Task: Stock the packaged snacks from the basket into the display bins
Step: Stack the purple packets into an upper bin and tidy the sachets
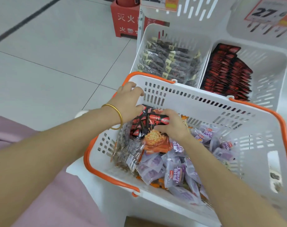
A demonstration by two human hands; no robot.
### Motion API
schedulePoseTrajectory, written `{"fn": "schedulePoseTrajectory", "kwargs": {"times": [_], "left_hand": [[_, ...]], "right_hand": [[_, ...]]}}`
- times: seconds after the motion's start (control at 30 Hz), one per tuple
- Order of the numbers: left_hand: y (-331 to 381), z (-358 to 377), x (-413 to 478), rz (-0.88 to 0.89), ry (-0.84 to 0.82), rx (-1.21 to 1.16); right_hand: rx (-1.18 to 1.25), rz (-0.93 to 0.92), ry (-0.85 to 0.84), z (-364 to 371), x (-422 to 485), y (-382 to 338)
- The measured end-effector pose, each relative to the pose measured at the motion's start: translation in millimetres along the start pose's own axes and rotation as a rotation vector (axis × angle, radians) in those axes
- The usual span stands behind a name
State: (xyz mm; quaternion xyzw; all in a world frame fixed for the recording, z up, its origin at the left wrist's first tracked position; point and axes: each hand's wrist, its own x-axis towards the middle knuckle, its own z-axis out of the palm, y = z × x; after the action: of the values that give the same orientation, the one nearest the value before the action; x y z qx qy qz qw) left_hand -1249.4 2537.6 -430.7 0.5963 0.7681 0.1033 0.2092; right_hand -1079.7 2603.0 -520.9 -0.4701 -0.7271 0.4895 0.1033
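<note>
A white basket with an orange rim holds purple packets, an orange packet, a clear bag of dark snacks and black-and-red packets. My left hand, with a gold bangle on the wrist, reaches over the basket's left corner and its thumb touches the black-and-red packets. My right hand grips those same black-and-red packets from the right. Behind the basket, one white display bin holds clear packets of dark snacks and another holds a row of black-and-red packets.
A red fire-extinguisher box stands on the tiled floor at the back left. Price tags hang on upper white bins. The basket rests on a white stand. Pink cloth covers the lower left.
</note>
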Motion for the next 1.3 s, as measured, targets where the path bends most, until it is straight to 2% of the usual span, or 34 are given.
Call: {"fn": "schedulePoseTrajectory", "kwargs": {"times": [0.1, 0.23, 0.3, 0.37, 0.53, 0.67, 0.73, 0.8, 0.87, 0.97, 1.03, 1.1, 1.17, 1.3], "left_hand": [[8, 6, 2, 0.037, -0.045, -0.119], [39, 25, 2, -0.008, -0.293, -0.455], [56, 36, 4, 0.010, -0.334, -0.530], [72, 41, 9, 0.024, -0.307, -0.520], [104, 46, 25, 0.122, -0.194, -0.483], [135, 46, 49, 0.258, -0.200, -0.574], [156, 49, 70, 0.324, -0.179, -0.547], [177, 56, 96, 0.342, -0.130, -0.558], [194, 63, 122, 0.355, -0.019, -0.527], [206, 76, 157, 0.365, 0.150, -0.312], [207, 88, 177, 0.368, 0.191, -0.139], [205, 104, 193, 0.377, 0.202, 0.018], [202, 118, 203, 0.380, 0.220, 0.115], [197, 131, 205, 0.399, 0.332, 0.100]], "right_hand": [[0.348, 0.082, 0.105, -32, -19, 4], [0.753, 0.047, 0.160, -67, -37, -3], [0.852, 0.001, 0.184, -78, -41, -10], [0.880, -0.053, 0.209, -88, -44, -12], [0.543, -0.049, 0.230, -121, -48, -5], [0.346, 0.057, 0.010, -182, -52, 1], [0.307, 0.068, -0.022, -210, -53, 3], [0.305, 0.066, 0.085, -235, -51, 5], [0.240, 0.029, 0.336, -258, -48, 9], [-0.107, -0.095, 0.783, -281, -37, 30], [-0.395, -0.111, 0.947, -285, -21, 49], [-0.551, -0.082, 1.024, -285, 4, 71], [-0.542, -0.082, 1.051, -289, 33, 85], [-0.445, -0.110, 0.910, -302, 88, 95]]}}
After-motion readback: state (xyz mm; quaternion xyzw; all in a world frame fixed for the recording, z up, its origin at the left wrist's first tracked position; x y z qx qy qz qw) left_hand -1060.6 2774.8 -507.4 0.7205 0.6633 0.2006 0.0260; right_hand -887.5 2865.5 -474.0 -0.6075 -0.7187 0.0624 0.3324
